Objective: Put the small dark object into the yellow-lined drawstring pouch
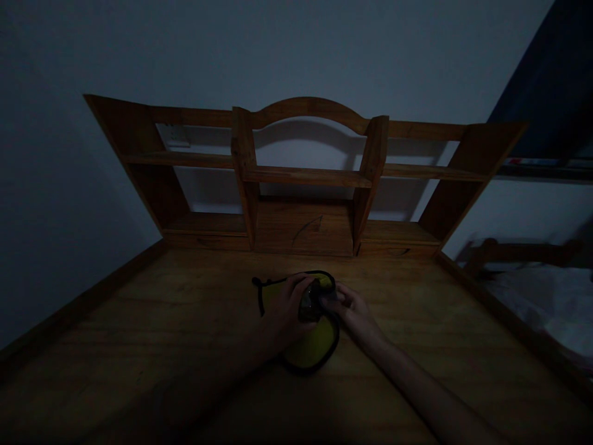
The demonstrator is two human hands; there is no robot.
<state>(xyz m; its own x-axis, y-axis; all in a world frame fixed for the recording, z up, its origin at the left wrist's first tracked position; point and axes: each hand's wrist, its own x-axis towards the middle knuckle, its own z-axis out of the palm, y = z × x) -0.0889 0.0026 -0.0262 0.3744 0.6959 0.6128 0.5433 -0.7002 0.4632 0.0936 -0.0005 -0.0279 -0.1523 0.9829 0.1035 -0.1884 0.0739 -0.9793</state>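
Note:
My left hand [293, 303] is curled round a small dark glossy object [309, 303], whose kind I cannot make out in the dim light. At its right side, my right hand [347, 306] has thumb and fingers pinched together on something dark that merges with the object. Beneath both hands a yellow, black-edged flat piece [308, 349], like a pouch or mat, lies on the wooden desk [185, 340]. The left hand and forearm cover part of it. A black knob or cord end shows at its upper left corner.
At the back of the desk stands a wooden shelf unit [306, 178] with open compartments and an arched top, against a pale wall [296, 55]. Raised wooden edges [509, 321] run along the desk's sides. White fabric [546, 303] lies beyond the right edge.

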